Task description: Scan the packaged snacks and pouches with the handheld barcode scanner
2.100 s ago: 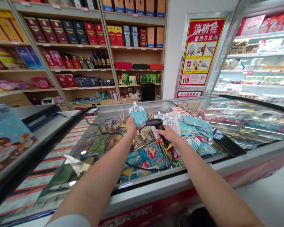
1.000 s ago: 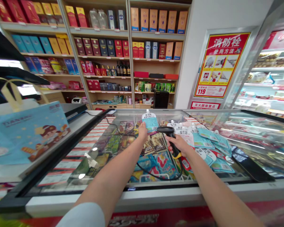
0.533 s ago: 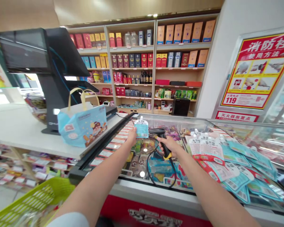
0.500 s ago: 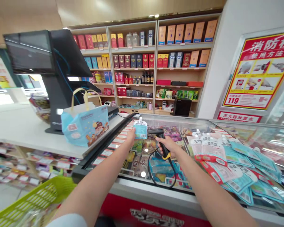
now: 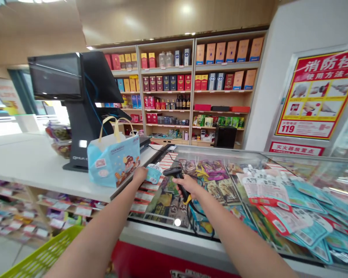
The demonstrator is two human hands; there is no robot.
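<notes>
Shelves [image 5: 168, 70] filled upper centre; left grip [image 5: 139, 175] clasped a pouch [image 5: 154, 173], right grip [image 5: 188, 186] a scanner [image 5: 172, 171]; scanning seemed in hand, next requiring steady aim.

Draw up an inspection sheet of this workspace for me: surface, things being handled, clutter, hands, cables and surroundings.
Surface: glass-topped freezer, colourful packets visible through the glass; white counter adjoining at left.
Things handled: blue-and-white pouch; black scanner, its head toward the pouch.
Clutter: overlapping pile of pouches on the glass at right; blue bag upright on the counter.
Hands: left hand holds the pouch; right hand grips the scanner's handle.
Cables: dark cord hanging from the scanner handle, curving near the freezer's front edge.
Surroundings: stocked shelves behind, red-and-yellow poster at right, monitor on the counter, green basket at lower left.
</notes>
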